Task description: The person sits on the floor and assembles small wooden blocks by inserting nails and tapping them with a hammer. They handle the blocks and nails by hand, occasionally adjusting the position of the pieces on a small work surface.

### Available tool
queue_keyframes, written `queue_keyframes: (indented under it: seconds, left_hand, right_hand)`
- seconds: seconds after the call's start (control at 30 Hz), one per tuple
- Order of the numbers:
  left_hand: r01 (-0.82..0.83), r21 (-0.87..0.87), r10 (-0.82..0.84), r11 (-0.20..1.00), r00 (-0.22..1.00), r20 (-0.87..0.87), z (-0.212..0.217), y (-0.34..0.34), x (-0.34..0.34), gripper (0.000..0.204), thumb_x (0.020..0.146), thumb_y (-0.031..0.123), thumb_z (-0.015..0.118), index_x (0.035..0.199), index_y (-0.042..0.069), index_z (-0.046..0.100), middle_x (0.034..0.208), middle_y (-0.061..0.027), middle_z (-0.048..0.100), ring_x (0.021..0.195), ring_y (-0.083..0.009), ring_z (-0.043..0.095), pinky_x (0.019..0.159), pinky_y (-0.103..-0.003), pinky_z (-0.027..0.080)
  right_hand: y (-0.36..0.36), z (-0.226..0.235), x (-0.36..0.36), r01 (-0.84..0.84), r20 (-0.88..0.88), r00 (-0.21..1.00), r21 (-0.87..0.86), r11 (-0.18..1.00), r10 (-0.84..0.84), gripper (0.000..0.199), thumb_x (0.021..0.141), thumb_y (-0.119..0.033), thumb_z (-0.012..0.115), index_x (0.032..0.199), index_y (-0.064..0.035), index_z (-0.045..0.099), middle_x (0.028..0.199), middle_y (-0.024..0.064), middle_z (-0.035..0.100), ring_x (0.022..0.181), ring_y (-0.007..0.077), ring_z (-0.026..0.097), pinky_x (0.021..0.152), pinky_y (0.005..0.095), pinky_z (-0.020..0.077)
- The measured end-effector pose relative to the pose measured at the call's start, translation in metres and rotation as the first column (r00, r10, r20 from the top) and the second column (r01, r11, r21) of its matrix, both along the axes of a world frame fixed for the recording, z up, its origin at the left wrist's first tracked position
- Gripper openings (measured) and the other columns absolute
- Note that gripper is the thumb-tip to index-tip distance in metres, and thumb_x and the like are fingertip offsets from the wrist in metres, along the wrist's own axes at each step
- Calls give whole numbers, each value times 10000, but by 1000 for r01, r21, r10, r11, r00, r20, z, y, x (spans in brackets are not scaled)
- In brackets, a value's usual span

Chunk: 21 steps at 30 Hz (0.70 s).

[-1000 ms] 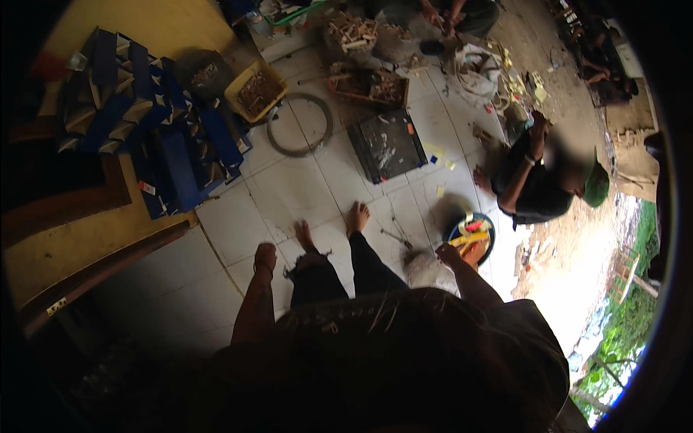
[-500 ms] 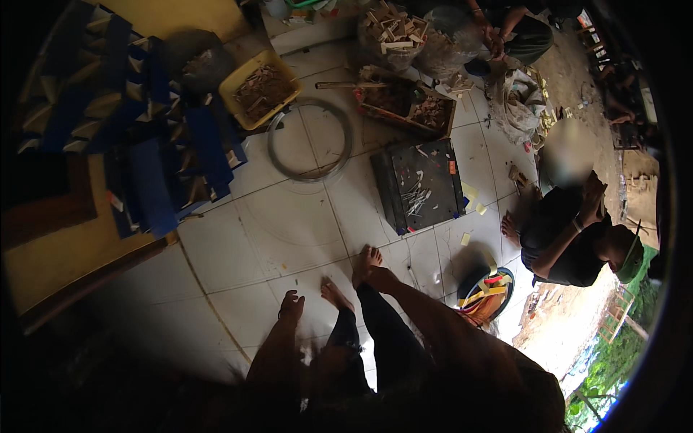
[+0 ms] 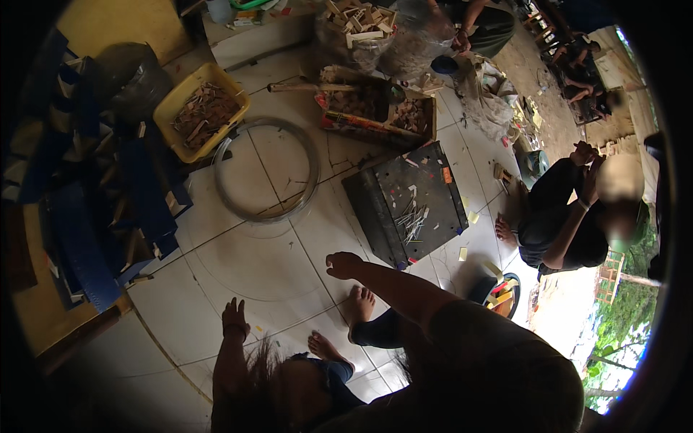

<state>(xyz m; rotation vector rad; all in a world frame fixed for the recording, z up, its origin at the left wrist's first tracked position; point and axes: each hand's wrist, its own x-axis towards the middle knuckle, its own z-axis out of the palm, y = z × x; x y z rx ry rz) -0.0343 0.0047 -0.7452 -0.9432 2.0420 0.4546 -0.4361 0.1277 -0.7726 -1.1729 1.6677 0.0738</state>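
Note:
I stand barefoot on a pale tiled floor [image 3: 245, 267] and look down at it. My left hand [image 3: 234, 319] hangs over the tiles with its fingers spread and nothing in it. My right hand [image 3: 342, 264] reaches forward, fingers loosely bent, also holding nothing. It is nearest the corner of a dark flat case [image 3: 411, 202] that has small light sticks and scraps lying on its top. My feet [image 3: 361, 303] show below the right arm.
A metal hoop [image 3: 266, 169] lies on the tiles beyond my hands. A yellow crate of wood pieces [image 3: 202, 108] and a wooden tray [image 3: 375, 108] sit farther back. Blue stacked pieces [image 3: 108, 209] line the left. A person in dark clothes [image 3: 563, 224] sits at the right beside a round bowl [image 3: 502, 292].
The view has tilted and the floor items have come closer. Both my arms have come forward over the tiles, the right hand toward the dark case.

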Motion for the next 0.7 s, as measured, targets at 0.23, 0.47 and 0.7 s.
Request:
queue_keyframes:
  seconds: [0.23,0.47,0.7]
  left_hand:
    - [376,-110,-391,920,865,-316,-88,-4,17,749,746,300,703,1406,107,408,1496,-157,295,1404,-345,241,1132,-548,204]
    - [337,-622,-689,707,527,-498,-150,14,44,261,836,306,602,995,101,627,1137,-75,533,1135,-275,480,1005,-520,332]
    - [-219,-405,-183,888,640,-746,-44,-62,-87,174,898,208,530,806,71,585,716,-143,623,699,-352,600,681,-475,446]
  right_hand:
    - [-19,-35,22,38,68,997,-89,995,-32,318,843,-335,578,1055,-104,631,1019,141,673,988,321,635,857,437,499]
    - [-32,-6,43,126,158,983,-215,968,-93,307,861,-332,607,1069,-109,638,1023,127,678,981,317,635,870,408,491]
    - [-33,120,-5,384,152,907,-681,624,-392,270,882,-312,608,999,-76,666,881,99,698,790,270,673,728,358,535]
